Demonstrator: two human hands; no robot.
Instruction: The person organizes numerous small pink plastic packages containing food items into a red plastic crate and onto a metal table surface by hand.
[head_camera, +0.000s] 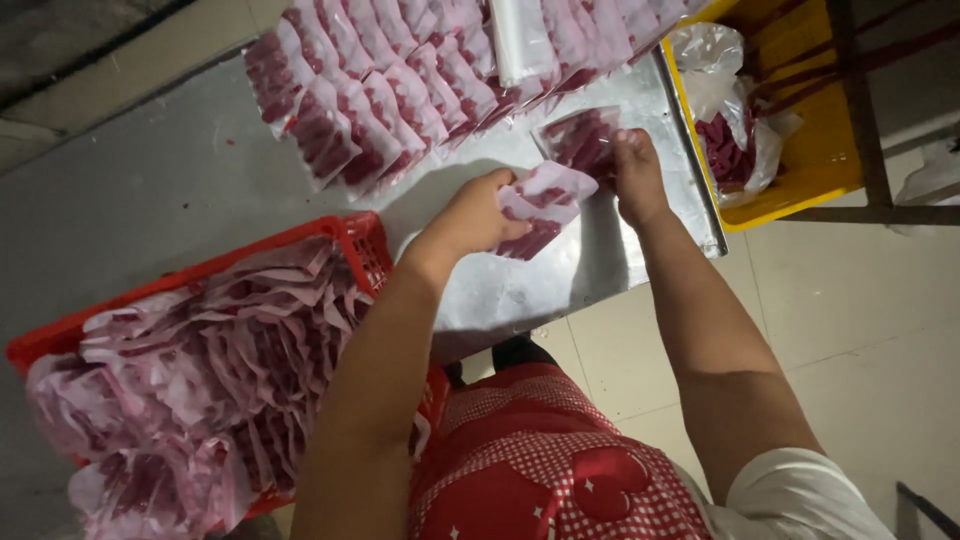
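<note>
My left hand (470, 215) holds a small clear packet of dark red strips (540, 205) just above the metal table (560, 275). My right hand (635, 175) presses its fingers on another packet (582, 138) that lies flat on the table. Rows of overlapping filled packets (400, 80) cover the far part of the table, just beyond both hands.
A red plastic crate (350, 232) heaped with several filled packets stands at the left by my elbow. A yellow crate (815, 150) at the right holds a clear bag of red strips (730, 150). A dark frame bar (860, 100) crosses over it.
</note>
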